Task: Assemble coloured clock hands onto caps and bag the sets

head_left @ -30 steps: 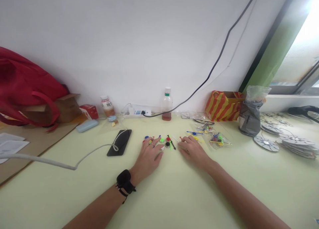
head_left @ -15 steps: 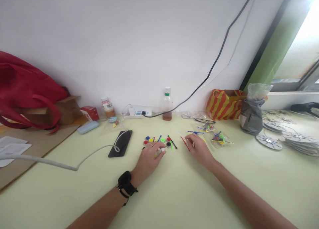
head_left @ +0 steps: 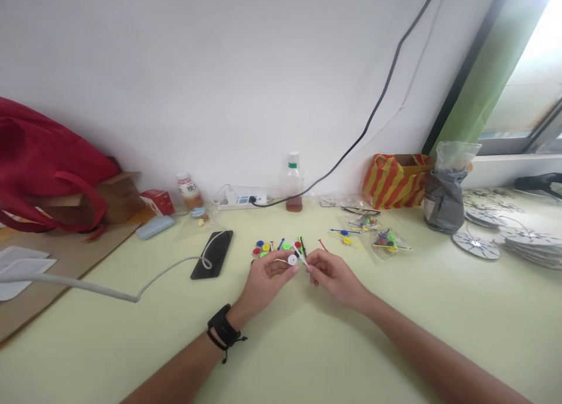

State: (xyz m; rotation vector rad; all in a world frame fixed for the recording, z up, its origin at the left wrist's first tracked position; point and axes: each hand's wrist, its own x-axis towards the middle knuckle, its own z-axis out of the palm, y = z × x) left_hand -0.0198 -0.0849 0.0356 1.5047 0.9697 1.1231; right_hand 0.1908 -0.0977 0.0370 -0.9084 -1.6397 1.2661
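My left hand (head_left: 267, 278) pinches a small white disc (head_left: 292, 260) between thumb and fingers, its round face turned toward me. Close beside it, my right hand (head_left: 336, 275) is closed on a thin white plastic arrow (head_left: 300, 254), whose far end points up and left past the disc. Just beyond my hands lie several coloured discs, among them a blue disc (head_left: 260, 244) and a red disc (head_left: 256, 252), with small arrows such as a blue arrow (head_left: 281, 243). A red arrow (head_left: 322, 245) lies behind my right hand. My left hand hides part of this group.
A black phone (head_left: 212, 255) with a grey cable lies left. Right are a blue arrow on a yellow disc (head_left: 346, 240) and a clear bag of parts (head_left: 389, 243). A bottle (head_left: 294, 184) and power strip (head_left: 240, 198) stand by the wall; stacked round plates (head_left: 533, 246) sit far right.
My right hand has moved left with the white arrow, up to the disc. My left hand has lifted and turned the white disc toward me. The red arrow now lies clear of my right fingers.
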